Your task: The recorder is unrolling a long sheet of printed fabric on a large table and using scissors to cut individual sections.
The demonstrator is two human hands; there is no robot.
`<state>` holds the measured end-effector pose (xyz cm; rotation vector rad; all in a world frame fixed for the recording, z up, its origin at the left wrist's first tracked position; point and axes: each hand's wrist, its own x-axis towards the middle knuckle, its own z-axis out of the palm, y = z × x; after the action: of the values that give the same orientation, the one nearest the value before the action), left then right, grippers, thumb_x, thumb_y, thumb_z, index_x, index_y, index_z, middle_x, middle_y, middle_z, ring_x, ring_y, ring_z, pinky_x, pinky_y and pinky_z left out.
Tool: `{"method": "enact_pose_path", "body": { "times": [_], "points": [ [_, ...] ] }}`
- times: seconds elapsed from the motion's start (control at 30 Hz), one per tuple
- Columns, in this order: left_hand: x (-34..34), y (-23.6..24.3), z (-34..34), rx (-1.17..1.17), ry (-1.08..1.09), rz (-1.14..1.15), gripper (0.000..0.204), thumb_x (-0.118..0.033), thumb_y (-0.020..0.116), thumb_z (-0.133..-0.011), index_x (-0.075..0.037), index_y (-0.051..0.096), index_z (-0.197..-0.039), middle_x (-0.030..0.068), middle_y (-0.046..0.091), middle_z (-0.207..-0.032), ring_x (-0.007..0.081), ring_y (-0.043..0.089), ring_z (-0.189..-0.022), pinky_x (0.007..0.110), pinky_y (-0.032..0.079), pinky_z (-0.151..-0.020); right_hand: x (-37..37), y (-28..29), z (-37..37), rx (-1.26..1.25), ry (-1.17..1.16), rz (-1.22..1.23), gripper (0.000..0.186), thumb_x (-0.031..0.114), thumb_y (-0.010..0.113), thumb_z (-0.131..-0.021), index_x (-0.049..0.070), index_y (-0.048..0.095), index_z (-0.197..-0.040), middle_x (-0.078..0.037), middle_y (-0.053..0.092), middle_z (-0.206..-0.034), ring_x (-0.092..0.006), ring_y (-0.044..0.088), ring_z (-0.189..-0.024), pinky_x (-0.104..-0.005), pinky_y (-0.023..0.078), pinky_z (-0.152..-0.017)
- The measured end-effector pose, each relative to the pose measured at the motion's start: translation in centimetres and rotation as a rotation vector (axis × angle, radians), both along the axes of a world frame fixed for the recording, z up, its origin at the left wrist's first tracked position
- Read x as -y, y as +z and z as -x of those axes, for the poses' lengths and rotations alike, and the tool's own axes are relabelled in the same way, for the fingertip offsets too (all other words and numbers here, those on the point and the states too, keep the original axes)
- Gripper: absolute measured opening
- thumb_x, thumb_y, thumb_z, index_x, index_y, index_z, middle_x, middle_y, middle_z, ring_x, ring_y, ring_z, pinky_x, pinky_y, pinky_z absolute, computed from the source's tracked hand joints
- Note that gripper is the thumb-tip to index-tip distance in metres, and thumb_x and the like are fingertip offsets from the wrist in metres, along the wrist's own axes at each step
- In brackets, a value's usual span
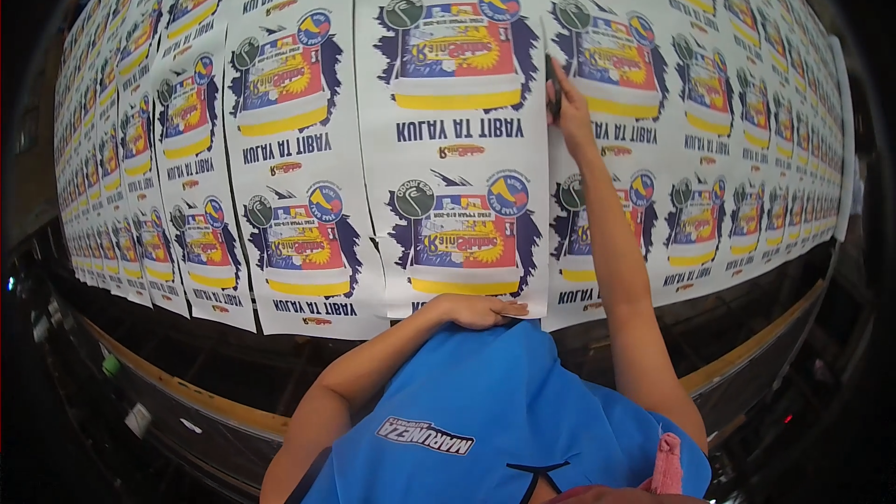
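Large white sheets [380,158] printed with repeated colourful designs spread before me. My left hand [476,311] lies at the lower edge of the central sheet [467,299], fingers stretched out and resting on the paper. Farther up, at that sheet's right-hand edge, my right hand [571,109] has its fingers wrapped round a dark tool [553,84], partly hidden and too small to identify exactly. The sheets on either side overlap or meet along long, slightly uneven seams.
A wooden ledge [728,364] and dark framework run below the printed sheets, with small items [137,418] at lower left. My blue shirt and a pink cloth [666,462] fill the bottom middle and right.
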<state>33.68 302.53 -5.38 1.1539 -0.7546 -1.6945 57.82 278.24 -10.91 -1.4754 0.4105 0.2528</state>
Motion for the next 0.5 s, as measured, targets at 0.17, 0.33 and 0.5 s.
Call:
{"method": "enact_pose_path", "body": {
  "times": [0.17,0.33,0.5],
  "points": [
    [0.0,-1.9,-0.9,-0.146,0.014,0.047,0.053,-0.016,0.043,-0.103,-0.008,0.037,-0.155,0.0131,0.033,-0.162,0.0293,0.027,-0.150,0.035,0.020,-0.123,-0.3,-0.9,-10.9,0.034,-0.022,0.049,0.041,0.018,0.050,-0.107,0.026,0.053,-0.147,0.010,0.050,-0.075,-0.0017,0.041,-0.060,-0.0185,0.036,-0.053],
    [-0.1,-2.7,-1.6,-0.240,0.019,0.047,0.053,-0.018,0.047,-0.100,-0.010,0.042,-0.153,0.0126,0.038,-0.160,0.0295,0.035,-0.147,0.035,0.025,-0.120,0.2,-2.0,-21.9,0.122,-0.001,0.089,0.039,0.019,0.056,-0.105,0.025,0.058,-0.144,0.012,0.060,-0.082,0.0002,0.043,-0.060,-0.0182,0.034,-0.052],
    [-0.3,-3.0,-2.3,-0.269,0.009,0.001,0.053,-0.017,0.046,-0.099,-0.011,0.044,-0.152,0.0134,0.044,-0.156,0.0299,0.040,-0.144,0.035,0.028,-0.119,0.7,-2.1,-32.1,0.183,0.064,0.218,0.041,0.021,0.054,-0.103,0.021,0.056,-0.144,0.007,0.064,-0.078,-0.0037,0.051,-0.054,-0.0200,0.036,-0.045]
  ]
}}
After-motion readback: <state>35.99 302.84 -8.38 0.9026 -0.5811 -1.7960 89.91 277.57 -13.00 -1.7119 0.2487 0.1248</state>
